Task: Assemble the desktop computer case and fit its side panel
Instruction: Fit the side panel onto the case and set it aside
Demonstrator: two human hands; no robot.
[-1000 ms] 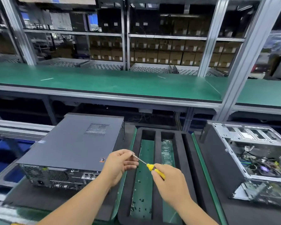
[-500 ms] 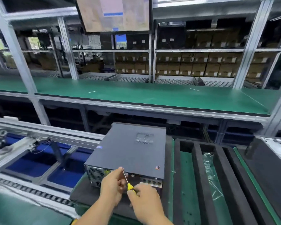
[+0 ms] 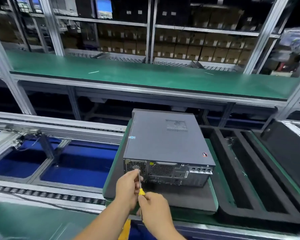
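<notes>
The right hand [image 3: 152, 209] is gripping the yellow handle of a screwdriver [image 3: 140, 183], fingers curled round it, while the left hand [image 3: 127, 187] is pinching the thin shaft near its tip to steady it. The tip is meeting the rear face of the computer case [image 3: 166, 149], at the left corner beside the vent grille. The case is lying on its side on a dark foam pad [image 3: 189, 196], with the side panel [image 3: 163, 139] facing up and apparently seated.

The tip is probably sitting on a small screw; if the shaft is tilting, it could slip off and scratch the metal or jab the steadying fingers. A screw going in crooked could strip its thread.

The screw itself is hiding behind the fingertips, so whether it is engaged cannot be told. The far side of the case is out of sight.
</notes>
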